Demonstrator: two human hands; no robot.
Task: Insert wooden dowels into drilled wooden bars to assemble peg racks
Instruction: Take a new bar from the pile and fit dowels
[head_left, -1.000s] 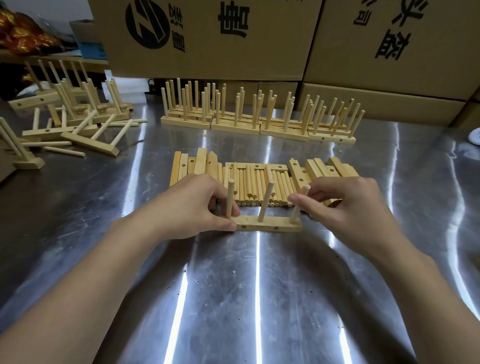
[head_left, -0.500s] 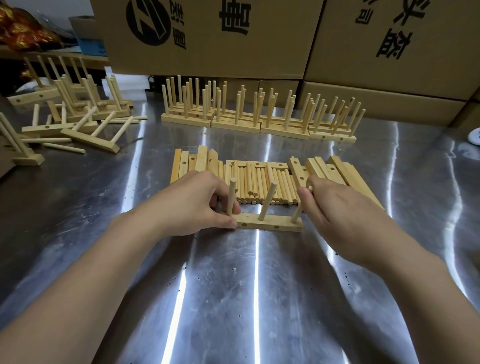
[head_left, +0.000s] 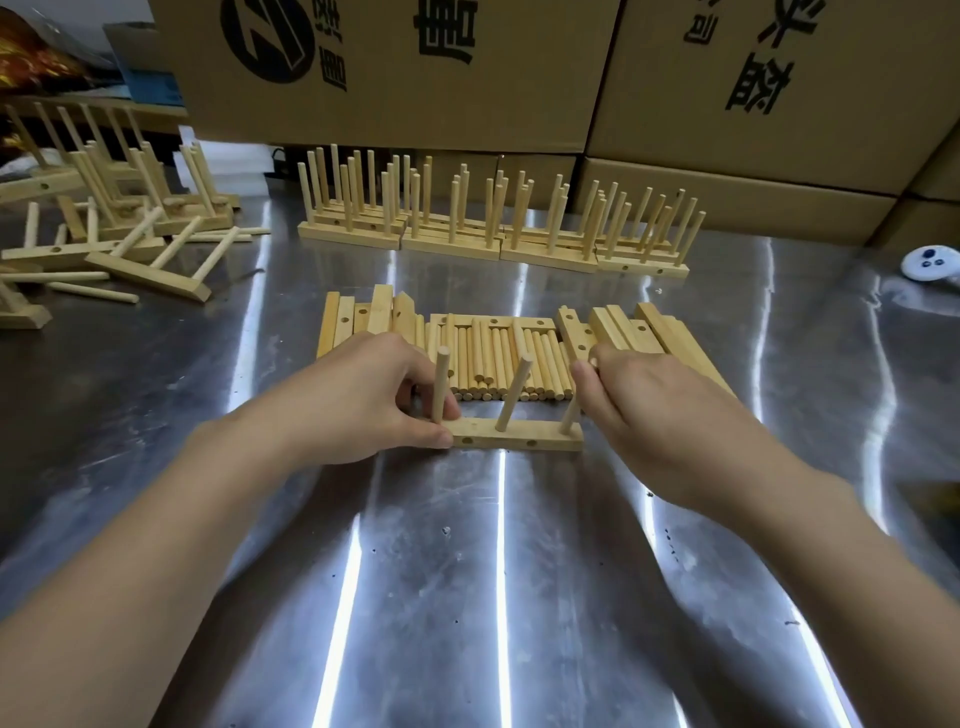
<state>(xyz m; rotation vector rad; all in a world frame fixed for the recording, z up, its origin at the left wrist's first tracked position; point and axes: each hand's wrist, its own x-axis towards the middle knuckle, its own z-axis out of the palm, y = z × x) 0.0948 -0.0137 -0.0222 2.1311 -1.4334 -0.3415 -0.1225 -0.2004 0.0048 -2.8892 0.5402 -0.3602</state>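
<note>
A drilled wooden bar lies on the steel table in front of me with three dowels standing in it. My left hand pinches the bar's left end, beside the left dowel. The middle dowel leans slightly right. My right hand grips the right dowel, fingers curled round its upper part, which is hidden. Behind the bar lie loose dowels side by side, flanked by loose drilled bars on the left and more bars on the right.
A row of finished peg racks stands further back. More racks and loose dowels lie scattered at the far left. Cardboard boxes wall off the back. A small white device sits at the right edge.
My right hand has turned over from a fingertip pinch on the right dowel's top to a grip round it, knuckles up. The left hand and bar have stayed put.
</note>
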